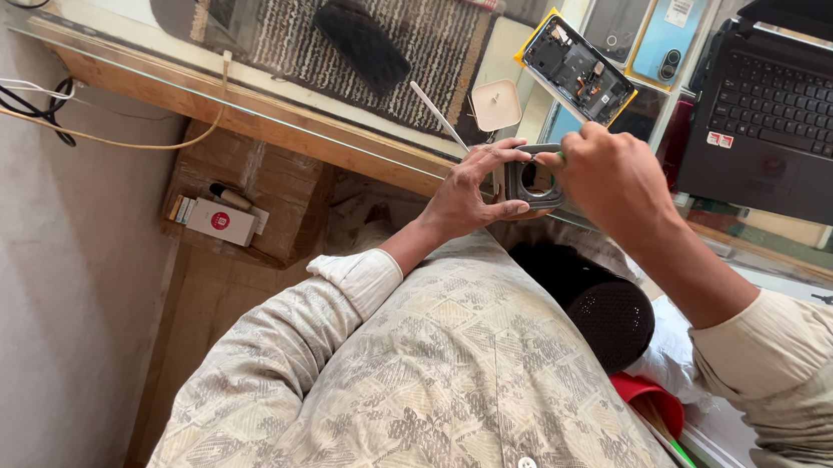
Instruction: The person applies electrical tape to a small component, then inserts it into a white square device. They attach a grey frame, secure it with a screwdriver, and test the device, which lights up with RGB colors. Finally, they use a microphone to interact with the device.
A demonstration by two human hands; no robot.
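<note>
Head view: left hand [471, 184] grips a small grey frame with a round hole [534, 181], held over the glass counter [247, 109] edge. Right hand [610, 176] is closed on a thin green-tipped tool [556, 157] touching the frame's top. Opened phone [579, 70] lies beyond, laptop [798, 117] to the right.

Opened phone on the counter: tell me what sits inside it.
Inside the opened phone, with its yellow edge, dark boards and small metal parts show. The single parts are too small to tell, and whatever lies beneath them is covered.
</note>
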